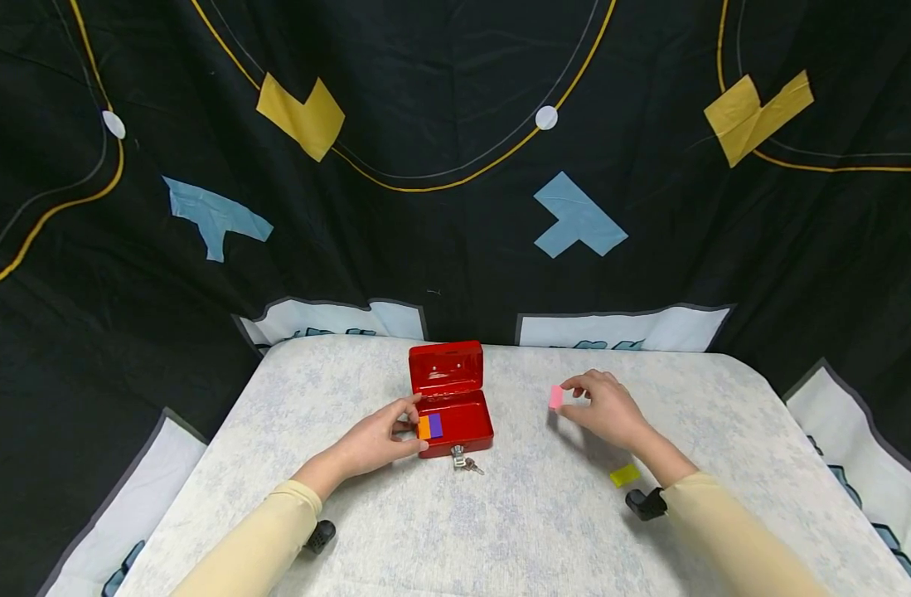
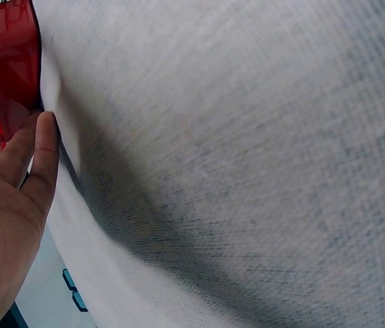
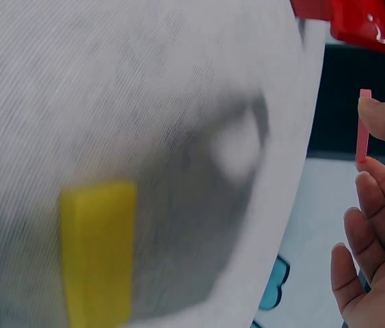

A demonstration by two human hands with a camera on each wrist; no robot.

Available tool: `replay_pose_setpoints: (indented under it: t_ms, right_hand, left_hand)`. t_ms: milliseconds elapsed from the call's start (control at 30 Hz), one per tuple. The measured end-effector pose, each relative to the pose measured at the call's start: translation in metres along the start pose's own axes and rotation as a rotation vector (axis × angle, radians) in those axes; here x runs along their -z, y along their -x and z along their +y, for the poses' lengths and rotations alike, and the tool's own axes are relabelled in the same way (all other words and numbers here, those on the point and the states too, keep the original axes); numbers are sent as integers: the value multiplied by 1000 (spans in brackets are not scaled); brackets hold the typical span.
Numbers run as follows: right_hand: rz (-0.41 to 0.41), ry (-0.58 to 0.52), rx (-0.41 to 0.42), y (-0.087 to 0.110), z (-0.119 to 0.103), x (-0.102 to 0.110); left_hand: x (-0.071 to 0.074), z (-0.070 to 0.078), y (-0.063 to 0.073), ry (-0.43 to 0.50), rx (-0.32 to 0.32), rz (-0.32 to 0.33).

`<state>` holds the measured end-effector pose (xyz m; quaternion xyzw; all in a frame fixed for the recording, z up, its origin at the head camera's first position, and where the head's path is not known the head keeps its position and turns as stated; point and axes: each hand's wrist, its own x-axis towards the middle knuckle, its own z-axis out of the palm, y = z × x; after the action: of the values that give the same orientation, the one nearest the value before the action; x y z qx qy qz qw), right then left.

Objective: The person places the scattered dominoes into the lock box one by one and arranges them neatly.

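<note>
A red cash box [image 1: 466, 424] stands on the table with its lid [image 1: 445, 368] raised. An orange block [image 1: 424, 428] and a purple block [image 1: 436, 425] lie side by side at the left inside it. My left hand [image 1: 384, 435] holds the box's left end, thumb near the front corner and index finger near the back. In the left wrist view, its fingertips rest against the red side. My right hand [image 1: 608, 408] pinches a pink block [image 1: 556, 397] above the table, right of the box. The right wrist view shows that block [image 3: 363, 126] edge-on between thumb and index finger.
A yellow block [image 1: 624, 475] lies on the table below my right forearm. The box's lock [image 1: 458, 455] has keys [image 1: 472, 467] hanging at the front. Behind the pale cloth-covered table [image 1: 530, 531] hangs a black curtain [image 1: 440, 249] with tape and cables.
</note>
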<state>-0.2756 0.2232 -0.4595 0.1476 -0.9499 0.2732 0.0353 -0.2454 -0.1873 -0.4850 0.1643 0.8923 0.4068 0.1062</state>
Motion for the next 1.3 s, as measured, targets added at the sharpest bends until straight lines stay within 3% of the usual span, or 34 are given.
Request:
replay_pose_setpoints:
  t_ms: [567, 1300]
  right_hand:
    - [-56, 11, 74, -20, -49, -32]
    - [-119, 30, 130, -43, -90, -63]
  left_hand:
    - [0, -1, 1, -4, -1, 4]
    - [0, 1, 2, 16, 18, 1]
